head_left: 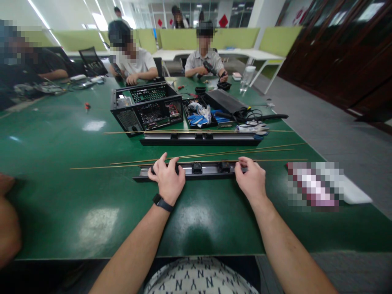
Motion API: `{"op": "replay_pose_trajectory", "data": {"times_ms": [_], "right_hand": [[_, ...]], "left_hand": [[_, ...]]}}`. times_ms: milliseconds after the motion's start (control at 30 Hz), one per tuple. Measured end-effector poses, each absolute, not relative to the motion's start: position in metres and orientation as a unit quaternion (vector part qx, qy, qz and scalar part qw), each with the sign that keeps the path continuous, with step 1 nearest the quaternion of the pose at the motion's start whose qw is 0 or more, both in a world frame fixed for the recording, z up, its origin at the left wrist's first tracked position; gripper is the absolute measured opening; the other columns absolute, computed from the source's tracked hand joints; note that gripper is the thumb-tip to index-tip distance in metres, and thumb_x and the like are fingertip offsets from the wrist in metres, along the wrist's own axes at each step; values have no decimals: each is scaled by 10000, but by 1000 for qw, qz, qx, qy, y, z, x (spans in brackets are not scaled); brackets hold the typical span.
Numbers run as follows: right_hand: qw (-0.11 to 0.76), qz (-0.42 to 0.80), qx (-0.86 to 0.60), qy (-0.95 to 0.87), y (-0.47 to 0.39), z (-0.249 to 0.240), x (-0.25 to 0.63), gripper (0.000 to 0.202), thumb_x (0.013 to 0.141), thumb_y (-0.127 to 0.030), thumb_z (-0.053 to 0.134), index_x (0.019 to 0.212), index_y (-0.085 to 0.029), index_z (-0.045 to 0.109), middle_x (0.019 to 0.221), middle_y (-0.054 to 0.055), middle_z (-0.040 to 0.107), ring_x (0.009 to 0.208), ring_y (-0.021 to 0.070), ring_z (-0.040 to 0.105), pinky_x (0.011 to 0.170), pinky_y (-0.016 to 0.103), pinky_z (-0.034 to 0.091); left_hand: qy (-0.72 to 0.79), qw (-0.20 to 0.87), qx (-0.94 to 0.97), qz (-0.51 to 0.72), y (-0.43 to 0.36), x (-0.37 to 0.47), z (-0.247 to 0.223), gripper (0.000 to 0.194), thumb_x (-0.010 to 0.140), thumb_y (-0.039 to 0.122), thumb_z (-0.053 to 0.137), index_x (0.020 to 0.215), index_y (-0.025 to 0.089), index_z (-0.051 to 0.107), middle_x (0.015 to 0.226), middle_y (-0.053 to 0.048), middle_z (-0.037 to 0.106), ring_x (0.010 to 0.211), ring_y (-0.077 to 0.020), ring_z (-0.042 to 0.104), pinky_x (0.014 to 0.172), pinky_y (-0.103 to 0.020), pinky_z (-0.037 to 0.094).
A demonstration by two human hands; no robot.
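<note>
A long black rail (208,176) lies crosswise on the green table, with small black blocks (197,167) in its channel. My left hand (168,176) is over the rail's left part, fingers spread and curved down onto it. At the rail's right end my right hand (251,176) has thumb and forefinger pinched together; what is between them is too small to make out. Thin brass-coloured rods (92,168) run along and behind the rail, one passing by both hands. Farther back lies a second black rail (199,142) with rods over it.
Behind the rails stand an open black computer case (147,108) and a tray of blue-white gloves (199,114). White packages (352,183) lie at the right. Another person's arm (9,220) rests at the left edge. People sit across the green table (214,228).
</note>
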State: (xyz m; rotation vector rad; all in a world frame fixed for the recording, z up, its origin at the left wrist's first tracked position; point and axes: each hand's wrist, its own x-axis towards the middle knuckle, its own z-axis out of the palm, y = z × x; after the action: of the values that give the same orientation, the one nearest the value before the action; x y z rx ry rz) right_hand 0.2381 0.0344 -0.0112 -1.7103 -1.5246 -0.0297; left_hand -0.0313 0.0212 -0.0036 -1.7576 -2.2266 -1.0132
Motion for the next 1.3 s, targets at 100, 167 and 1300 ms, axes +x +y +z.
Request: {"op": "replay_pose_trajectory", "data": {"times_ms": [100,167,1300], "right_hand": [[412,-12,-679,-607,34,-11,238,273,911,-355,577,1083,-206,727,958,111,800,947,294,734,964,488,514],[412,-13,-679,-608,34,-12,239,271,912,-355,576,1084,-208,726,959,109,801,945,293,735,964,488,515],[405,-21,-678,-613,34,-14,238,267,933,-360,557,1095,-208,705,962,107,800,952,283,730,963,467,499]], "left_hand": [[-737,75,-579,-341,21,-31,-2,257,904,296,637,1126,297,765,1535,-112,544,1383,-369,481,1165,-651,289],[-736,78,-578,-343,20,-31,-1,261,896,295,649,1127,300,772,1521,-113,546,1361,-370,488,1153,-640,310],[-723,52,-591,-355,18,-32,-3,252,972,324,569,1169,277,718,1361,-90,703,1252,-292,634,1214,-639,161]]}}
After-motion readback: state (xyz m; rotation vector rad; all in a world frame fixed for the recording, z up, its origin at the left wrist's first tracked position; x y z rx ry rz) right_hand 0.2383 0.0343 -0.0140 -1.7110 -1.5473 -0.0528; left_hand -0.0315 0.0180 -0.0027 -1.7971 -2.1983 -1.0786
